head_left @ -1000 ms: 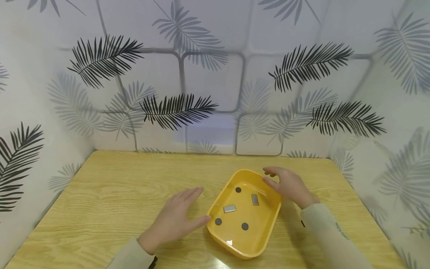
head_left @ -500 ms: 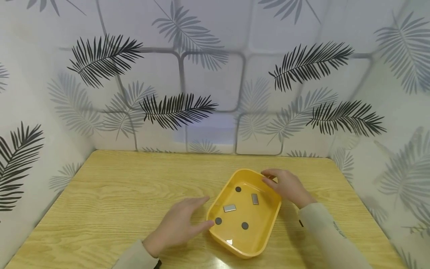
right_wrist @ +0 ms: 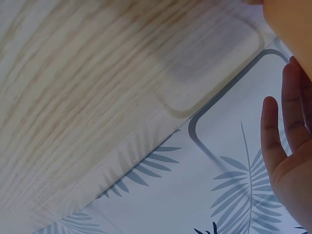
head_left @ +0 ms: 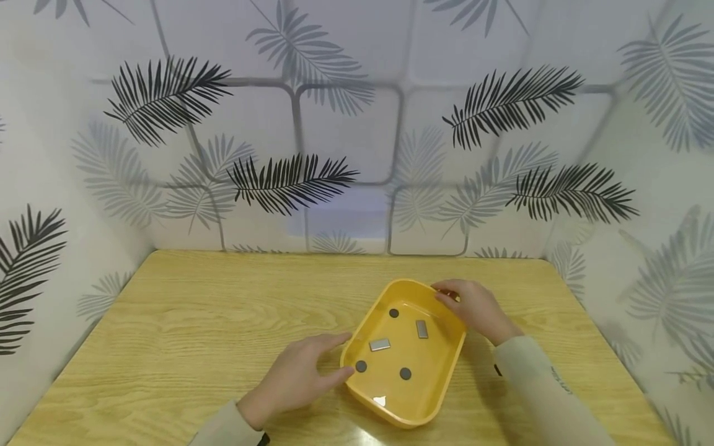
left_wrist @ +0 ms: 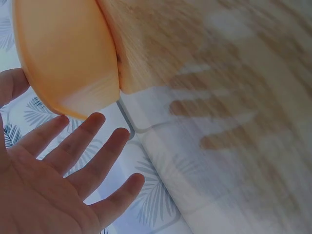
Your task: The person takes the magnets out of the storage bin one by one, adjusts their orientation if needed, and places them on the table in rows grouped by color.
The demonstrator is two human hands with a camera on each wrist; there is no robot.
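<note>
A yellow plastic tray [head_left: 390, 396] sits at a slant on the table. Inside it lie three dark round discs [head_left: 405, 373] and two silvery rectangular pieces [head_left: 380, 344], probably magnets. At the tray's far right corner my right hand [head_left: 476, 310] grips the rim, thumb on the inner side and fingers beyond it. My left hand [head_left: 295, 375] is at the near left side, its thumb tip at the rim. In the left wrist view its fingers [left_wrist: 105, 158] are spread and mostly straight near the tray's wall [left_wrist: 68, 53]. The right wrist view shows only part of the right hand [right_wrist: 295, 156].
The wood-grain table [head_left: 212, 322] extends left of the tray and behind it. A wall [head_left: 346, 124] with a leaf pattern closes off the back and both sides. A bright glare spot [head_left: 362, 437] shows near the table's front.
My right hand has closed in on the tray's far corner. The left hand has moved slightly right and down, its thumb reaching the rim. The tray has hardly moved.
</note>
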